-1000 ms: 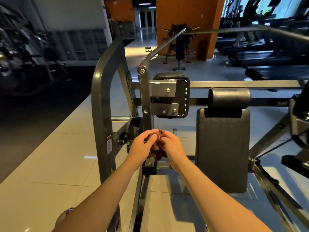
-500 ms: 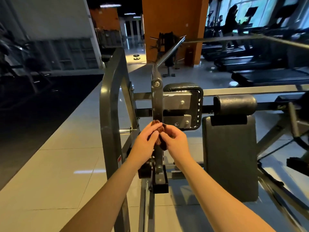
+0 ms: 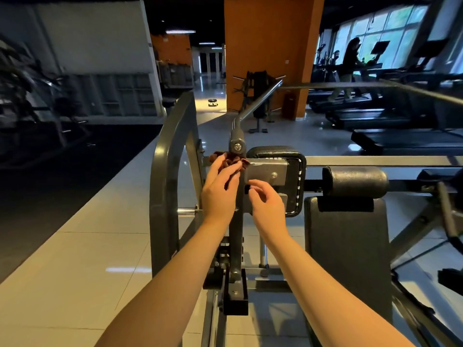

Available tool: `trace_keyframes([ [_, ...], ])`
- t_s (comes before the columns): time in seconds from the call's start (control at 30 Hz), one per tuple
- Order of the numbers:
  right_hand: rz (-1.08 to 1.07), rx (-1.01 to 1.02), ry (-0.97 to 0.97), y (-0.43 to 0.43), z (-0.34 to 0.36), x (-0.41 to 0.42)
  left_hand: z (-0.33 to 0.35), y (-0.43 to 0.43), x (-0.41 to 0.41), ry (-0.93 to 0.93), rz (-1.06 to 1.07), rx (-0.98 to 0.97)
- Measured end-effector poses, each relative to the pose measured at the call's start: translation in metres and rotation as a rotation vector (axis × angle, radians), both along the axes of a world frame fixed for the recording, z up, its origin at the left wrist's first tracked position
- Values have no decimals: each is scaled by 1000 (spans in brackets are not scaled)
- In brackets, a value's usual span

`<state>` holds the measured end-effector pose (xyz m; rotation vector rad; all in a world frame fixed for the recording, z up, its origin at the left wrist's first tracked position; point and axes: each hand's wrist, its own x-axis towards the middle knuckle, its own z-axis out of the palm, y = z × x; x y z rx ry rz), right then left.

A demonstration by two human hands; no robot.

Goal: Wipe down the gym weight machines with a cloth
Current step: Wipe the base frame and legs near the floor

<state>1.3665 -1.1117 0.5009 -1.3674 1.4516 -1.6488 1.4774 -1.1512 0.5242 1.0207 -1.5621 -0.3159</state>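
a person's left hand pinches a bunched brown cloth between fingers and thumb and holds it against the upright bar of a grey weight machine, just below the pivot bolt. the cloth sits at the top of the bar, touching the left edge of a metal bracket fixed to a black pad. the right hand hovers just beside the bar, lower down and in front of the bracket, its fingers loosely curled and holding nothing; whether the fingertips touch the metal cannot be told. to the right stand a black roller pad and, under it, a tall back pad. pale floor tiles spread out below the machine. beyond it rises an orange pillar, and a row of treadmills lines the windows at far right, with a figure on one of them.
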Motion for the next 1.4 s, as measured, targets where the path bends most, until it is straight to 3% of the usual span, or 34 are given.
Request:
trace_keyframes([
  [0.1,50,34,-6,-4,-3,-2,-13,-1,2,-1,7,-1],
  [0.3,72,74,-28,1,-3,3,-39,11,10,-8,-50,182],
  [0.47,40,38,-14,4,2,9,-3,16,7,217,-119,173],
  [0.57,23,4,-29,4,6,11,4,3,1,174,-43,108],
  [0.87,44,37,-2,5,4,10,-27,14,15,183,-131,249],
  [1.13,-3,25,-17,-1,5,15,-2,-10,5,154,-71,57],
  [1.4,-29,34,-46,0,3,18,-22,0,20,94,-170,153],
])
